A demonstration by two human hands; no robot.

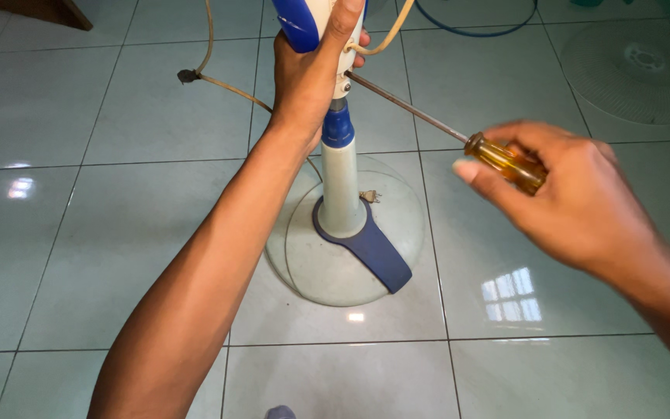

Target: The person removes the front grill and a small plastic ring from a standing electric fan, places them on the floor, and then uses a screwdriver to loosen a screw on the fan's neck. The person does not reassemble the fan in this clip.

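Fingers: our left hand (308, 74) is wrapped tight around the upper part of the fan pole, with the thumb up on the blue-and-white housing (304, 19). The fingers of our right hand (575, 198) are closed around the amber handle of the screwdriver (505, 161).

Screwdriver: its long metal shaft (409, 105) runs up and to the left, and the tip sits at the pole just beside our left hand, near the top edge of the view. We cannot see the screw itself.

Fan stand: the white pole (340, 186) with a blue collar (338, 128) stands upright on the round base (327, 271), which rests on the tiled floor (118, 233). A blue strip lies over the base toward us.

Cord: a pale cable (226, 84) hangs from the top and passes behind our left arm.

Nearby: a fan grille (645, 70) lies on the floor near the top right corner of the view.

How to do it well: we judge that the shaft should stay in line with the screw, with steady push while turning, and the left hand must keep the pole from twisting.
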